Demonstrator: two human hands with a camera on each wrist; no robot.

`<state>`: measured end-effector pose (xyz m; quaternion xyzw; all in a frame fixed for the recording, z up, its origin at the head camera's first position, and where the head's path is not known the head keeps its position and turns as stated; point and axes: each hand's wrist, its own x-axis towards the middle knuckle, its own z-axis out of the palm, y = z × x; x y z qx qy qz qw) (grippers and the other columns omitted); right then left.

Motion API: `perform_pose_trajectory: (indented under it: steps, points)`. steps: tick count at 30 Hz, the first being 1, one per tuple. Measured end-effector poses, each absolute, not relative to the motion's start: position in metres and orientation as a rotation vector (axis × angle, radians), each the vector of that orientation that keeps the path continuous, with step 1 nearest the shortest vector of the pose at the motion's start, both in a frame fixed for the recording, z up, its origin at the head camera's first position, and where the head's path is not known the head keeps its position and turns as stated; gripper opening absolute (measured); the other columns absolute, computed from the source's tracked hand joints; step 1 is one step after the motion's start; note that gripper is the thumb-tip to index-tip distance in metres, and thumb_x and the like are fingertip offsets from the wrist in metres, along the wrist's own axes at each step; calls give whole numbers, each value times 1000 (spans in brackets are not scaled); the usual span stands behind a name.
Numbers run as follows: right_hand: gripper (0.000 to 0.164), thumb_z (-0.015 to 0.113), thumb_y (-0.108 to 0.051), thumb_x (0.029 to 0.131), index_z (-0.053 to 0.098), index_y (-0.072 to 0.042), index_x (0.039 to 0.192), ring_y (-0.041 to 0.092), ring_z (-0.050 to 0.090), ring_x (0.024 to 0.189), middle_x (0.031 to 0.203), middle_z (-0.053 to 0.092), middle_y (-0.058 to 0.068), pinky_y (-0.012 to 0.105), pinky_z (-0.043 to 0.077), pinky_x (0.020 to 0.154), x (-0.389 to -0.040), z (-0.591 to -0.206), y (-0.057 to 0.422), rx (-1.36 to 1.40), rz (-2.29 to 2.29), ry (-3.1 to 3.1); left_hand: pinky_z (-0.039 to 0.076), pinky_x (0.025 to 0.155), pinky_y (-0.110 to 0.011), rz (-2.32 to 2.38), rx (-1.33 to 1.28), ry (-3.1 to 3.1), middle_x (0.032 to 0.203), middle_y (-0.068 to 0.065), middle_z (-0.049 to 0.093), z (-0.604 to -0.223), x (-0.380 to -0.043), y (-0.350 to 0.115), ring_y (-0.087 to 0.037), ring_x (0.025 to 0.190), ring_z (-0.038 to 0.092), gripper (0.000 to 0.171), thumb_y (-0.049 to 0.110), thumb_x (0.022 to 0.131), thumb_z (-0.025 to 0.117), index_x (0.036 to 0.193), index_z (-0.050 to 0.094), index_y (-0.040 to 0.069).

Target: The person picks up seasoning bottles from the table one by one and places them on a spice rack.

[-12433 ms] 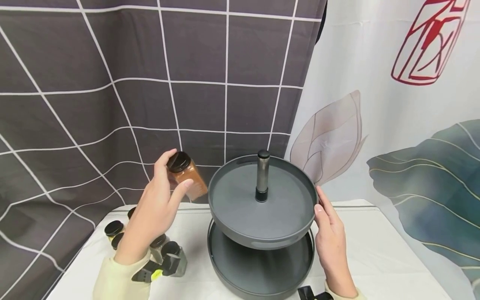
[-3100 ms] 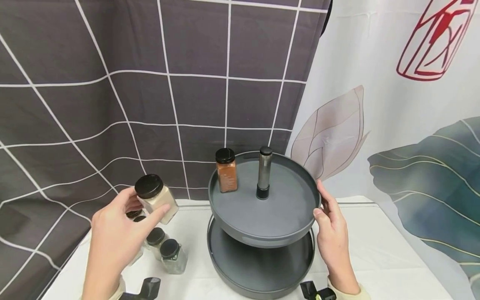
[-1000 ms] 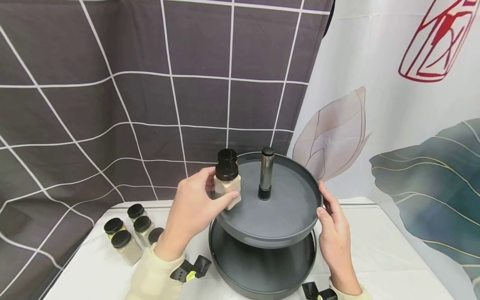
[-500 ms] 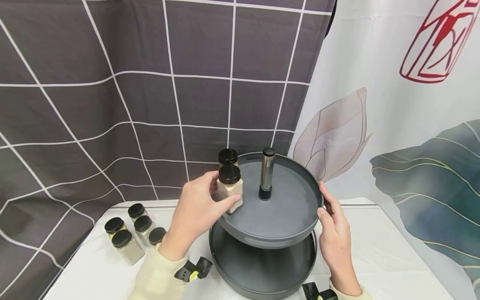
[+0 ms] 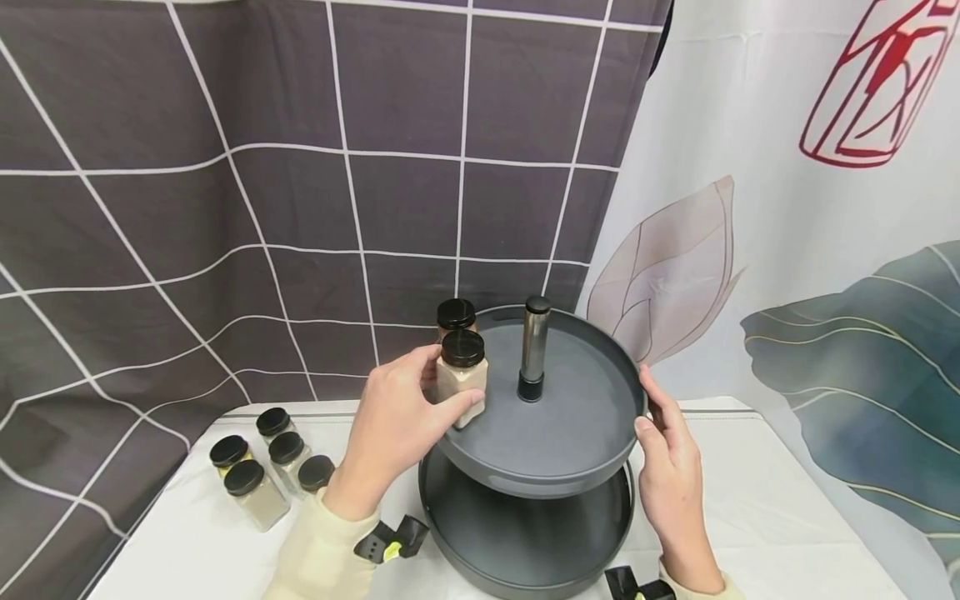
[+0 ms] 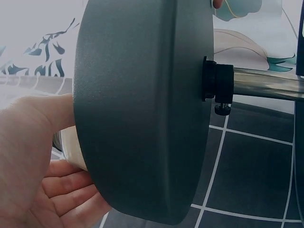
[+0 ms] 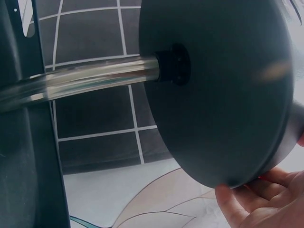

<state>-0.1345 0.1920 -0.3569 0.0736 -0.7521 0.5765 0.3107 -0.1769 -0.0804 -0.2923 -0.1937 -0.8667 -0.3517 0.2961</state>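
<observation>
My left hand (image 5: 397,421) grips a square clear jar of cream-coloured powder (image 5: 459,385) with a black lid, upright at the left side of the upper grey tray (image 5: 562,442). Just behind it stands a jar of orange-brown spice (image 5: 456,315), mostly hidden. In the left wrist view, the cream jar (image 6: 72,148) peeks out between the thumb and fingers beside the tray's wall. On the right, my right hand (image 5: 667,467) holds the upper tray's rim between thumb and fingers. The right wrist view shows these fingers (image 7: 251,197) at the rim from below.
A lower round tray (image 5: 525,542) lies beneath, joined by a metal post; a short handle (image 5: 534,350) rises from the upper tray. Several black-lidded jars (image 5: 258,496) stand left on the white tablecloth (image 5: 757,500). A dark gridded curtain (image 5: 397,208) hangs behind.
The orange-brown jar went from my left hand onto the upper tray. My left hand then brought the cream jar from the left over to that tray; it has barely shifted in the last half second.
</observation>
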Motion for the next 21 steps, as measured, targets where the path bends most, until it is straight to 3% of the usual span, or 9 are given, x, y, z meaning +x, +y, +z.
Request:
perform_pose_trajectory:
  steps: [21]
  points:
    - [44,38,-1,96,42,-11,139,17,41,128,144,40,2,14,35,97,-136,-358,192,197,1514,-1987,51,66,-29,-872,-496,-2355,86,7,69,-291,-176,-86,-5,74,64,48,45,64,81,102,66,19]
